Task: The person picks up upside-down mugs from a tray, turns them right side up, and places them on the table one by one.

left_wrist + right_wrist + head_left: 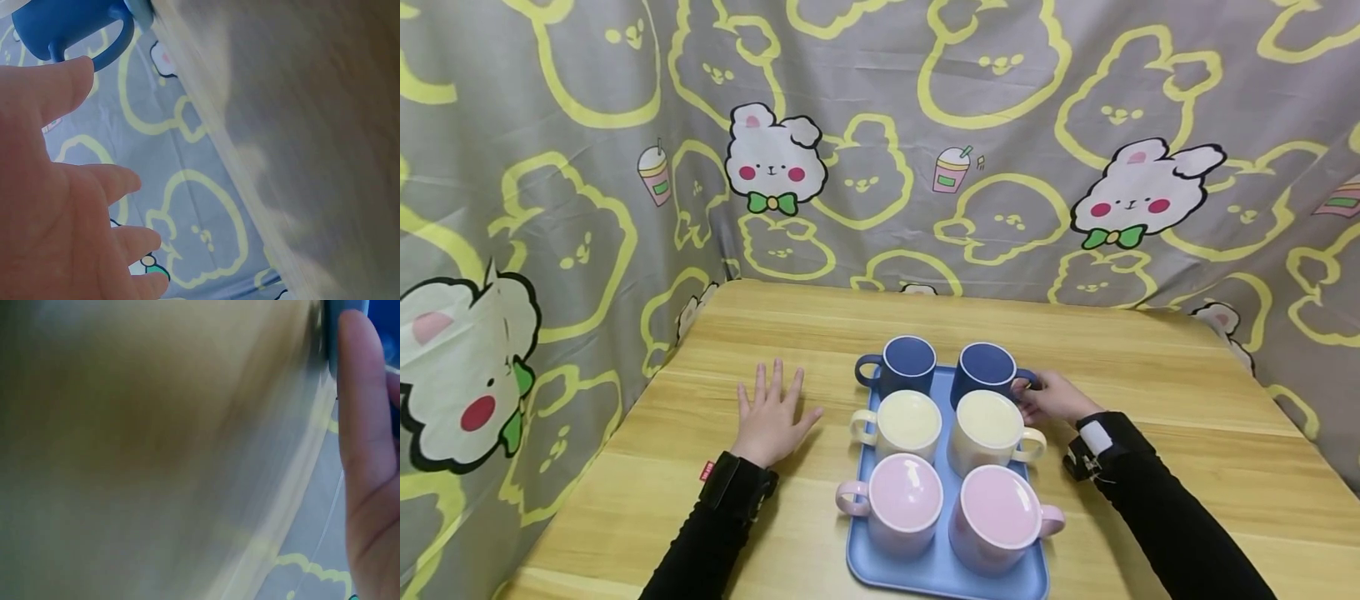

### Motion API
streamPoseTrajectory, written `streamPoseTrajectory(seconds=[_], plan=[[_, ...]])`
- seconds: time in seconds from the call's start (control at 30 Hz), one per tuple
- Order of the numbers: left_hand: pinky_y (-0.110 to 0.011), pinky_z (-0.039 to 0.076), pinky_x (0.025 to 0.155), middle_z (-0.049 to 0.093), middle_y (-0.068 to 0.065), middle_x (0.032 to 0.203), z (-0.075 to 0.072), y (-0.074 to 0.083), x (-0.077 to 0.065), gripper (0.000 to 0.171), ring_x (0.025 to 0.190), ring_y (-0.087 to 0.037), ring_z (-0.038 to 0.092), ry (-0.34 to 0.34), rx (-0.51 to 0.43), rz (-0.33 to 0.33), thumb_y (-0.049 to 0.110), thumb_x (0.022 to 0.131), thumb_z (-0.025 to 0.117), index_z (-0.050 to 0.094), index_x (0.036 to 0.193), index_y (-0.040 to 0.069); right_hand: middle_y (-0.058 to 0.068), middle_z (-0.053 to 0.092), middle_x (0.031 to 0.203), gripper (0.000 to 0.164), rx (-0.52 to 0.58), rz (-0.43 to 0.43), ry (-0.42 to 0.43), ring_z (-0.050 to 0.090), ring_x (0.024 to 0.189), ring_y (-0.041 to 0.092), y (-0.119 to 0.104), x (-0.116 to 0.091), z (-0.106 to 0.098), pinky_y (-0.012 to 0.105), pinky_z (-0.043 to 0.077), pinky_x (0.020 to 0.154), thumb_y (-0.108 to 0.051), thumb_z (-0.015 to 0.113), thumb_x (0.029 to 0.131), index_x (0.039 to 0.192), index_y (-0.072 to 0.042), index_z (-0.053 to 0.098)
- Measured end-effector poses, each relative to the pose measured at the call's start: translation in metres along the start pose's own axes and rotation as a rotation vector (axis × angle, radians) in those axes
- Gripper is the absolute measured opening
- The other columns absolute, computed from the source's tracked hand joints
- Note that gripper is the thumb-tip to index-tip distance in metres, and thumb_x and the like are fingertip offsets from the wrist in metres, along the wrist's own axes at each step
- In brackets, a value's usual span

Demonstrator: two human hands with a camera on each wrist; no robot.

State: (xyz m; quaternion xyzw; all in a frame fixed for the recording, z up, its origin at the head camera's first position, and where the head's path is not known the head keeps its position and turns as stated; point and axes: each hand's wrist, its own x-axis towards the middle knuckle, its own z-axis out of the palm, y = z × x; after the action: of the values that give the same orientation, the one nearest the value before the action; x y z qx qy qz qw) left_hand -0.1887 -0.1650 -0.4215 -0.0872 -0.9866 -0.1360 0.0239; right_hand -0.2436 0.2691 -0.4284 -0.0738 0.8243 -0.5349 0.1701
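Curtain (880, 150) behind table (1187, 400), cream mug (988, 421) close in front of navy mug (987, 367)

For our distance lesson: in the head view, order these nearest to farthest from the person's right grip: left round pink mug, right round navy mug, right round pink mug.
1. Right navy mug: far on the blue rectangular tray, by the right grip.
2. Right pink mug: near end, right side.
3. Left pink mug: near end, left side.

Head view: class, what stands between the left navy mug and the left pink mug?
In the head view, the left cream mug stands between the left navy mug and the left pink mug.
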Motion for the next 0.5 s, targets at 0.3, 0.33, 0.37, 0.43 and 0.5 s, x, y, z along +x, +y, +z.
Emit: streamPoseTrajectory(seconds=[0.3, 0.33, 0.37, 0.43, 0.5], plan=[[-0.069, -0.003, 0.107, 0.008, -0.027, 0.157, -0.001, 0.001, -0.002, 0.073, 0.142, -0.05, -0.001, 0.002, 0.002, 0.0, 0.049, 0.098, 0.049, 0.027, 0.152, 0.004, 0.011, 0.064, 0.069, 0.02, -0.043, -0.035, 0.097, 0.064, 0.058, 0.013, -0.018, -0.004, -0.003, 0.031, 0.057, 0.058, 0.003, 0.042, 0.097, 0.1, 0.022, 0.05], [-0.069, -0.003, 0.107, 0.007, -0.027, 0.157, -0.001, 0.002, -0.003, 0.073, 0.142, -0.05, -0.001, 0.0, 0.004, -0.001, 0.049, 0.098, 0.049, 0.027, 0.152, 0.004, 0.011, 0.064, 0.069, 0.021, -0.056, -0.036, 0.102, 0.065, 0.058, 0.014, -0.021, -0.004, -0.005, 0.032, 0.057, 0.058, 0.003, 0.042, 0.097, 0.1, 0.022, 0.051], [-0.069, -0.003, 0.107, 0.007, -0.027, 0.157, -0.001, 0.002, -0.003, 0.073, 0.142, -0.05, -0.002, -0.002, 0.005, 0.0, 0.049, 0.098, 0.048, 0.027, 0.152, 0.004, 0.011, 0.064, 0.068, 0.022, -0.083, -0.04, 0.111, 0.065, 0.058, 0.014, -0.025, -0.005, -0.007, 0.032, 0.058, 0.058, 0.002, 0.042, 0.097, 0.1, 0.022, 0.052], [-0.068, -0.003, 0.108, 0.007, -0.027, 0.157, -0.001, 0.003, -0.003, 0.073, 0.142, -0.049, -0.001, -0.002, 0.004, 0.0, 0.049, 0.098, 0.048, 0.027, 0.152, 0.004, 0.01, 0.064, 0.068, 0.023, -0.151, -0.058, 0.132, 0.066, 0.058, 0.016, -0.033, -0.007, -0.013, 0.033, 0.058, 0.057, 0.002, 0.043, 0.097, 0.098, 0.022, 0.054], [-0.068, -0.002, 0.108, 0.007, -0.027, 0.157, -0.001, 0.003, -0.002, 0.072, 0.142, -0.049, -0.001, 0.001, -0.001, 0.004, 0.048, 0.098, 0.049, 0.028, 0.152, 0.004, 0.011, 0.064, 0.066, 0.023, -0.228, -0.082, 0.156, 0.066, 0.057, 0.019, -0.045, -0.011, -0.019, 0.033, 0.057, 0.056, 0.002, 0.044, 0.096, 0.094, 0.021, 0.057]])
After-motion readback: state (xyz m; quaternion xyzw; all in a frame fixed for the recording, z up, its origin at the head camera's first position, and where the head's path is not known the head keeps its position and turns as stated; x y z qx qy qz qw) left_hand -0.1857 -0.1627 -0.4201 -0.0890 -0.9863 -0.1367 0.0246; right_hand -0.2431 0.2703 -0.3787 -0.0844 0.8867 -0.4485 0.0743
